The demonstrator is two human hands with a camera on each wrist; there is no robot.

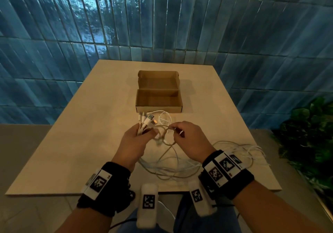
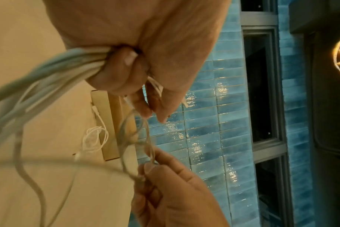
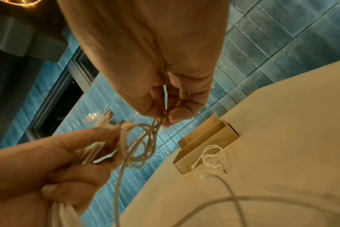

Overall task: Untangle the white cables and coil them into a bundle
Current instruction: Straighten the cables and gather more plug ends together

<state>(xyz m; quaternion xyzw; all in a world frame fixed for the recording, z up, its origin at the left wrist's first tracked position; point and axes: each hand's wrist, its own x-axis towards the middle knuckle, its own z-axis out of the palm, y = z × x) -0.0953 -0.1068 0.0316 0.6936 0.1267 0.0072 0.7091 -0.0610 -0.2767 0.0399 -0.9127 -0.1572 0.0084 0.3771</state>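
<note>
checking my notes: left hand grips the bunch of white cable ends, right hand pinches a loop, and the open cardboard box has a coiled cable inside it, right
Not quite: the open brown cardboard box holds nothing. The head view shows the small coiled white cable on the beige table just in front of it. The left hand and right hand are as you say.

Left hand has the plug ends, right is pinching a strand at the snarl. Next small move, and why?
Probably draw the right hand gently away from the left hand to open the small loops. They knot between the hands, the left grips the gathered white cables, and slack lies on the table.
</note>
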